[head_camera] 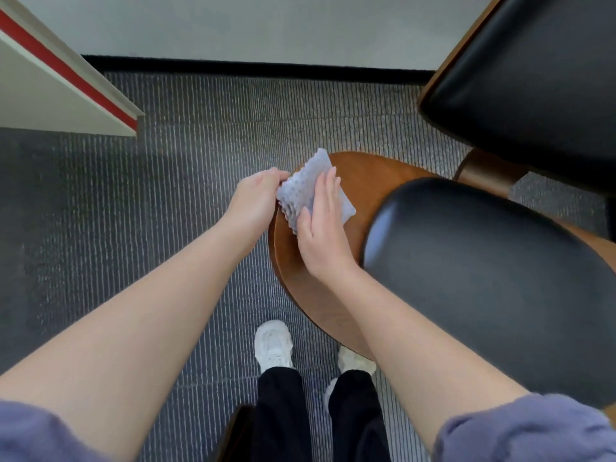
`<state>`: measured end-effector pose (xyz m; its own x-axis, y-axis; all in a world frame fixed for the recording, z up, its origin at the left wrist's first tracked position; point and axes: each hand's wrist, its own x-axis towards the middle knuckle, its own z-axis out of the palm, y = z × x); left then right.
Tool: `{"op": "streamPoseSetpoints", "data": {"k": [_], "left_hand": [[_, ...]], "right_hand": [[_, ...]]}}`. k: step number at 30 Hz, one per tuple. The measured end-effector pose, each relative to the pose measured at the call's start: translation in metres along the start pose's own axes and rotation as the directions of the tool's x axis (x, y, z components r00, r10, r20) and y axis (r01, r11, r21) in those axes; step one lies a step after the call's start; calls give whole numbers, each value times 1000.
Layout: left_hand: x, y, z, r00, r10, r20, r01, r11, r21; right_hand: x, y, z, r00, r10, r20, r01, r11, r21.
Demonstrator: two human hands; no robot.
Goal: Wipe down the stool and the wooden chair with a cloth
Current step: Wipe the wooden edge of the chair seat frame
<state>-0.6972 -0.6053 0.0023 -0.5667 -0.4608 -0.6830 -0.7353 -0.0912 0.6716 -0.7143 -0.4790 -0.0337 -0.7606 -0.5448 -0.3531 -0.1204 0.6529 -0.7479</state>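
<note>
While the cloth sits at the far left rim of the wood, most of the bare surface lies to its right and toward the person, so I judge the next stroke must go that way.

From the left: the left hand (256, 195) is off the rim, over the carpet, and its curled fingers pinch the left edge of the cloth (308, 185). The cloth is a folded, bumpy, pale pad, almost square, so I cannot tell its long axis. The right hand (321, 235) lies flat on top of it, with straight fingers (330, 185) that point away from the person. It presses and does not grasp.

Under the cloth is the wooden shell (366, 181), round and brown. Whether it belongs to the stool or the chair, I cannot tell. A black pad (483, 278) covers its right part. Of the 2 hands, the right is nearer to the unwiped wood.
</note>
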Motion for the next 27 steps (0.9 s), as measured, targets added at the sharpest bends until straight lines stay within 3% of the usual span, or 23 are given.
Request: {"op": "streamPoseSetpoints", "data": {"k": [4, 9, 14, 19, 27], "left_hand": [[0, 13, 20, 1000, 5, 1, -5, 1000, 14], [2, 2, 24, 970, 239, -52, -208, 916, 342], [5, -1, 27, 960, 266, -83, -210, 886, 413], [4, -1, 28, 956, 279, -92, -213, 872, 440], [2, 0, 27, 947, 310, -85, -245, 867, 435]], "right_hand": [[45, 15, -9, 973, 215, -81, -212, 976, 41], [35, 27, -3, 995, 84, -57, -84, 996, -4], [80, 54, -22, 969, 215, -122, -229, 967, -115], [83, 72, -25, 991, 113, -65, -120, 985, -121], [146, 105, -61, 872, 460, -166, -487, 843, -226]]}}
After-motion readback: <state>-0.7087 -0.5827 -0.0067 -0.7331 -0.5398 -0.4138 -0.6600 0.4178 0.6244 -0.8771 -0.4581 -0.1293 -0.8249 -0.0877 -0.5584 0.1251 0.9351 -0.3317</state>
